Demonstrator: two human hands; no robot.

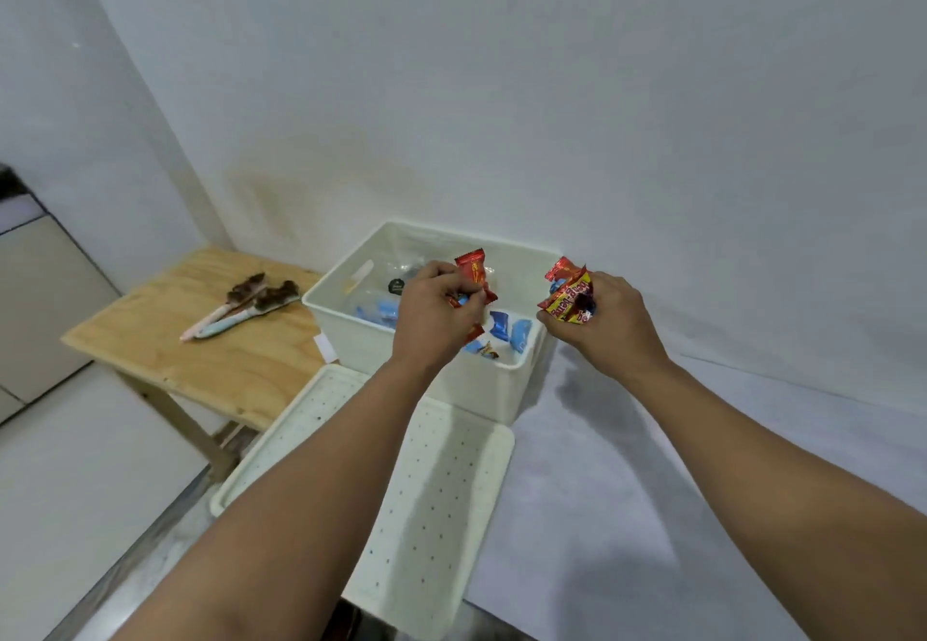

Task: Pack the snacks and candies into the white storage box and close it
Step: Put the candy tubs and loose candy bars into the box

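Note:
The white storage box (341, 307) stands open against the wall, with blue wrapped candies (509, 332) and clear packets inside. My left hand (436, 312) hovers over the box and grips several red wrapped candies (474, 269). My right hand (609, 322) is just right of the box rim and holds a bunch of red and yellow snack packets (569, 297). The perforated white lid (441, 505) lies flat in front of the box, partly under my left forearm.
A small wooden table (200, 349) stands to the left with two brushes (241, 309) on it. The box and lid sit on a white-covered surface (677, 490). White walls close in behind and to the left.

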